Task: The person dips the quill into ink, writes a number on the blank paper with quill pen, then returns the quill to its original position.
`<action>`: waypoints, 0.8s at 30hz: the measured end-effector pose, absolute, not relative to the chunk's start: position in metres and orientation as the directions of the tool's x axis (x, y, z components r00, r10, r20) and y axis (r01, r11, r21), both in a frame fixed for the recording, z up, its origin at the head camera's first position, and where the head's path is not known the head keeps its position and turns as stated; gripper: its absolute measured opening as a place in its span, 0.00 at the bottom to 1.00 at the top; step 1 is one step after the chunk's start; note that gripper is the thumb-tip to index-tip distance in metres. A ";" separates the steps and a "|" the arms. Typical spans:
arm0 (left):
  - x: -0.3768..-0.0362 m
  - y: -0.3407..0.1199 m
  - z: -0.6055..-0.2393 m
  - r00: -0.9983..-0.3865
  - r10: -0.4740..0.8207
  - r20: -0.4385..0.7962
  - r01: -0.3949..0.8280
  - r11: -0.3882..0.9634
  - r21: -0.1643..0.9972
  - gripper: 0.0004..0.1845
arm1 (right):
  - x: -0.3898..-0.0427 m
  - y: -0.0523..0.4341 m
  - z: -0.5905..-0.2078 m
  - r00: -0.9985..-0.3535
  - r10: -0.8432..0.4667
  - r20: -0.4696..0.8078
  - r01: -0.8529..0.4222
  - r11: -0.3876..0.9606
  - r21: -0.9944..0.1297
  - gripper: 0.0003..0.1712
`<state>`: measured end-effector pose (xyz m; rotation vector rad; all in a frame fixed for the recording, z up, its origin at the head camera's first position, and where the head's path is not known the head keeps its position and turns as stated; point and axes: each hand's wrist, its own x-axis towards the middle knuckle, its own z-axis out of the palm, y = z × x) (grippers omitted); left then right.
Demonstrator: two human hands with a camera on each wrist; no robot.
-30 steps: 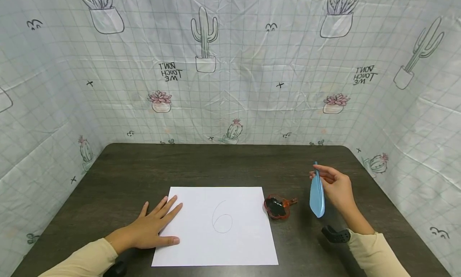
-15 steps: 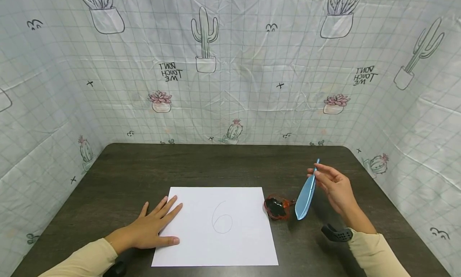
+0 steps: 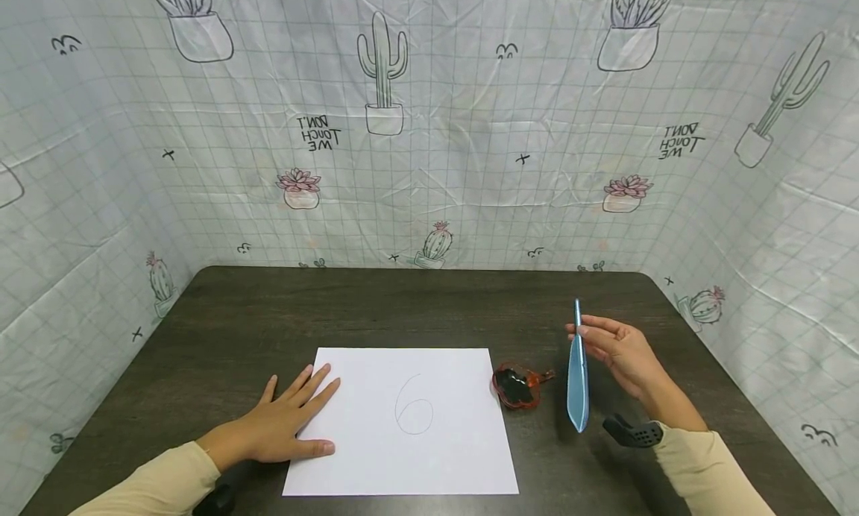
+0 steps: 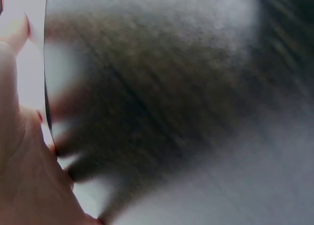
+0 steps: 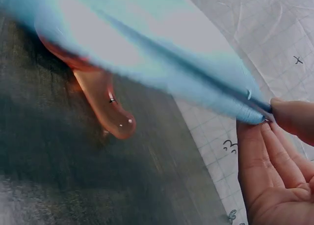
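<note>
While the right hand (image 3: 620,352) pinches a light-blue feather quill (image 3: 577,378) above the dark wooden bench (image 3: 376,307), the left hand (image 3: 282,423) lies flat, fingers spread, on a white paper sheet (image 3: 436,456); cactus-print cloth (image 3: 429,128) encloses the bench.

a dark wood-grain tabletop (image 3: 403,307) fills the lower part of the head view. a white sheet of paper (image 3: 436,456) lies flat near its front edge, with a thin pencilled "6" (image 3: 412,406) drawn near the middle. just beside the paper's right edge sits a small reddish translucent dish (image 3: 517,385) holding something black, its short handle pointing right. a white gridded cloth backdrop (image 3: 470,150) printed with cacti, potted plants and mirrored lettering walls in three sides.
</note>
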<state>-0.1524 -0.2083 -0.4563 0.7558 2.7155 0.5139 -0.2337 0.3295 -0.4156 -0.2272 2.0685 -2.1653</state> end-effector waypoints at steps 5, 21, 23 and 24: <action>-0.152 -0.207 -0.453 -0.826 0.531 -0.187 0.433 0.811 0.393 0.51 | -0.236 0.332 -0.419 -0.960 -0.274 -0.051 0.051 0.009 -0.999 0.14; -0.151 -0.206 -0.453 -0.828 0.533 -0.175 0.437 0.809 0.393 0.51 | -0.238 0.333 -0.425 -0.875 -0.387 -0.289 0.150 0.351 -0.924 0.23; -0.152 -0.207 -0.455 -0.827 0.540 -0.157 0.446 0.800 0.402 0.50 | -0.238 0.332 -0.425 -0.865 -0.400 -0.304 0.144 0.382 -0.913 0.24; -0.152 -0.208 -0.456 -0.827 0.541 -0.150 0.448 0.797 0.405 0.50 | -0.238 0.331 -0.425 -0.859 -0.408 -0.309 0.139 0.395 -0.908 0.24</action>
